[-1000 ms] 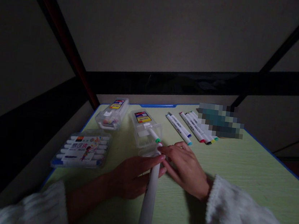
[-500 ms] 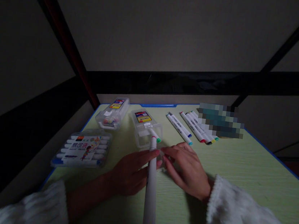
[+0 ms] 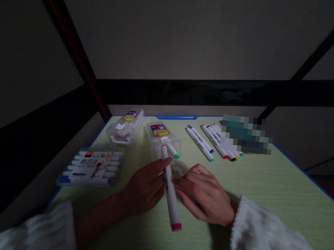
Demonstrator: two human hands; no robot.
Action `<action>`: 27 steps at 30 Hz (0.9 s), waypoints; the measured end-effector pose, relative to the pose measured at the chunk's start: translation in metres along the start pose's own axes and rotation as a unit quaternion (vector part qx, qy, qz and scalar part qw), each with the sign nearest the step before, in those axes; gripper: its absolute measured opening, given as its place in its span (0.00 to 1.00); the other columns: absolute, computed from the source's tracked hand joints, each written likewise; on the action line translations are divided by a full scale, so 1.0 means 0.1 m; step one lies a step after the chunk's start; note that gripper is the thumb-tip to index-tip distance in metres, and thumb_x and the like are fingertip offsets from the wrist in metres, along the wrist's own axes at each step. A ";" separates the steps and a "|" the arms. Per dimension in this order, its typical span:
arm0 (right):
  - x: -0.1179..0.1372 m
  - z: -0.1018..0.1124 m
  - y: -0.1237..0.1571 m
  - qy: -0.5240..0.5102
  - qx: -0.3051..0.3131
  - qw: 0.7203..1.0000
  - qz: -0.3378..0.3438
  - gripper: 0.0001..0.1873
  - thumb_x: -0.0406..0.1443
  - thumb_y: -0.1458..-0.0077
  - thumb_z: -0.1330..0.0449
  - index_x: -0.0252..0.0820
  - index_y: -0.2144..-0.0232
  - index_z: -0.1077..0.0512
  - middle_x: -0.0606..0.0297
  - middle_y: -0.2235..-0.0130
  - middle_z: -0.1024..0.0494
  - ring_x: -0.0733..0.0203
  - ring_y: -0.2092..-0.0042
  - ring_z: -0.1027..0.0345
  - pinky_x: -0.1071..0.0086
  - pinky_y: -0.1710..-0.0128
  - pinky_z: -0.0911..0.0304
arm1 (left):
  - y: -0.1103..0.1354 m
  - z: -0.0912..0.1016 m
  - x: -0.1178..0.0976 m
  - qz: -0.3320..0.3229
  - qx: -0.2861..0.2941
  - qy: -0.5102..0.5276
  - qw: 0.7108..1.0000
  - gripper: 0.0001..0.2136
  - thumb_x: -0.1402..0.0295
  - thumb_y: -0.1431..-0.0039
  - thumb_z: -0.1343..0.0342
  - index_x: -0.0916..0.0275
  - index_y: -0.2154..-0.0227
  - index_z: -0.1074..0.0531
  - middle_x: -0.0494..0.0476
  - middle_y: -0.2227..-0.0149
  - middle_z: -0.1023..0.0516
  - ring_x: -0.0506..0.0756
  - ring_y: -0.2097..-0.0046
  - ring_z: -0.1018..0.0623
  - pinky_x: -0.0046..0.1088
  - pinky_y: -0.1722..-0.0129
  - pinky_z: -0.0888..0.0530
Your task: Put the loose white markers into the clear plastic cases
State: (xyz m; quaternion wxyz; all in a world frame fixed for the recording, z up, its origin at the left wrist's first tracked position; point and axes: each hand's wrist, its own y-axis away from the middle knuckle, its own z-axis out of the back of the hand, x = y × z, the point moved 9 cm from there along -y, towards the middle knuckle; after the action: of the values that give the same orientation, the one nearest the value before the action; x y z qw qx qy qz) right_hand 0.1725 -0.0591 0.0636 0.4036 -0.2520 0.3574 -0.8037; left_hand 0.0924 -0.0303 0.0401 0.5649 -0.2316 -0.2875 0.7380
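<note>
My left hand (image 3: 144, 187) pinches a white marker with pink end caps (image 3: 170, 190), its far tip pointing at the mouth of a clear plastic case (image 3: 162, 140) lying open toward me. A green-capped marker (image 3: 172, 150) sticks out of that case. My right hand (image 3: 204, 192) rests on the green table (image 3: 268, 194) just right of the marker, fingers curled and touching it near the middle. Both wrists wear fuzzy white sleeves.
A flat clear box of white markers (image 3: 92, 165) lies at the left edge. A second small clear case (image 3: 126, 126) sits behind it. Several loose markers (image 3: 213, 141) lie in a row at the back, beside a blurred-out patch. A dark frame and wall rise beyond the table.
The pink-capped marker slid forward and tilted left, its far tip now at the case mouth. My right hand drew back a little and curled in beside the marker.
</note>
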 end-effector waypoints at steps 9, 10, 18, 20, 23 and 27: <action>0.14 -0.03 0.00 0.003 0.014 0.997 0.075 0.13 0.33 0.41 0.55 0.33 0.59 0.34 0.66 0.78 0.30 0.63 0.76 0.40 0.68 0.73 0.44 | 0.02 -0.06 0.08 0.036 0.019 -0.015 0.999 0.11 0.76 0.42 0.56 0.72 0.57 0.33 0.73 0.49 0.32 0.60 0.46 0.31 0.38 0.50 0.28; 0.16 -0.03 0.01 0.007 0.012 0.996 0.083 0.13 0.34 0.40 0.55 0.33 0.60 0.34 0.66 0.79 0.31 0.63 0.76 0.40 0.68 0.73 0.44 | 0.02 -0.07 0.09 0.040 0.022 -0.016 0.999 0.12 0.77 0.42 0.56 0.72 0.58 0.33 0.73 0.49 0.32 0.60 0.46 0.31 0.38 0.50 0.29; 0.23 0.01 -0.02 -0.002 0.004 0.994 0.113 0.10 0.34 0.44 0.48 0.33 0.65 0.30 0.67 0.79 0.31 0.64 0.77 0.41 0.68 0.75 0.46 | 0.03 -0.08 0.10 0.046 0.024 -0.023 0.998 0.12 0.77 0.43 0.56 0.71 0.57 0.34 0.72 0.49 0.32 0.60 0.47 0.31 0.38 0.51 0.28; 0.24 0.01 -0.03 -0.006 0.010 0.993 0.117 0.11 0.34 0.43 0.50 0.33 0.65 0.30 0.67 0.80 0.30 0.64 0.78 0.41 0.68 0.76 0.46 | 0.03 -0.07 0.10 0.048 0.026 -0.024 0.998 0.12 0.77 0.43 0.55 0.70 0.57 0.34 0.71 0.49 0.32 0.60 0.47 0.31 0.38 0.51 0.27; 0.24 0.00 -0.03 -0.006 0.011 0.993 0.117 0.11 0.34 0.43 0.49 0.32 0.66 0.30 0.66 0.80 0.31 0.64 0.78 0.41 0.68 0.76 0.46 | 0.02 -0.07 0.10 0.048 0.026 -0.022 0.998 0.12 0.77 0.43 0.55 0.70 0.57 0.34 0.71 0.48 0.33 0.60 0.47 0.31 0.39 0.51 0.28; 0.24 0.01 -0.03 -0.001 0.005 0.994 0.113 0.11 0.33 0.43 0.50 0.32 0.66 0.30 0.66 0.80 0.30 0.64 0.78 0.40 0.68 0.77 0.45 | 0.01 -0.06 0.11 0.051 0.028 -0.014 0.998 0.13 0.77 0.43 0.55 0.72 0.56 0.35 0.73 0.48 0.33 0.61 0.46 0.32 0.39 0.50 0.28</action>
State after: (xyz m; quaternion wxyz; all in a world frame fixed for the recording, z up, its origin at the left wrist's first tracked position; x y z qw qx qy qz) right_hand 0.1586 -0.0787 0.0691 0.4928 -0.2087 0.3794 -0.7547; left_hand 0.0934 -0.0192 0.0347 0.5283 -0.2193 -0.2622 0.7772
